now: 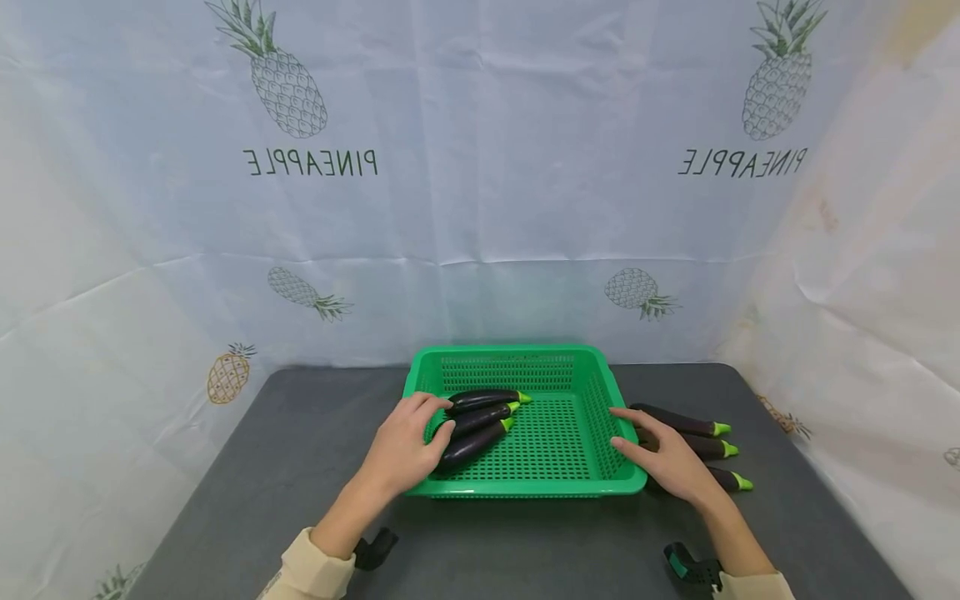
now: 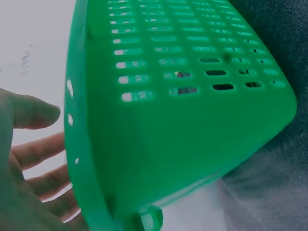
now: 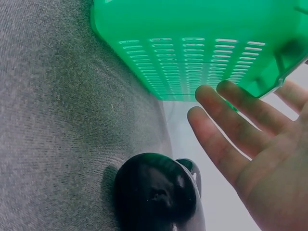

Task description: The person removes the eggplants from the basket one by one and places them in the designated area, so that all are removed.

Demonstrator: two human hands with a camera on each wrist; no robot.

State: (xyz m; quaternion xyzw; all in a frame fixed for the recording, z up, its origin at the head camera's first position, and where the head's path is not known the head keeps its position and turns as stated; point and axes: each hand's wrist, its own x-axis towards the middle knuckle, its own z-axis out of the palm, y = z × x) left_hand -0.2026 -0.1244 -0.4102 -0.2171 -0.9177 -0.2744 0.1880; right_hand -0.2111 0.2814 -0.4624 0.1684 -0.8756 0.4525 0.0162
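Note:
A green plastic basket [image 1: 525,489] with slotted walls sits on the table. Three dark eggplants [image 1: 472,446] lie side by side at its left end, their green stems pointing right. My left hand [image 1: 405,442] is over the basket's left rim, with its fingers beside these eggplants; their tips are partly hidden in the head view. At the right rim is my right hand [image 1: 671,462], thumb and index finger reaching over the edge. The right wrist view shows its other fingers [image 3: 221,139] extended outside the basket wall. Neither hand visibly grips anything.
Three more eggplants [image 1: 682,421] lie on the dark grey table [image 1: 525,550] right of the basket, partly under my right hand. A pale cloth [image 1: 525,208] printed with pineapples hangs behind and at both sides. Dark wrist straps [image 1: 375,550] show at both wrists.

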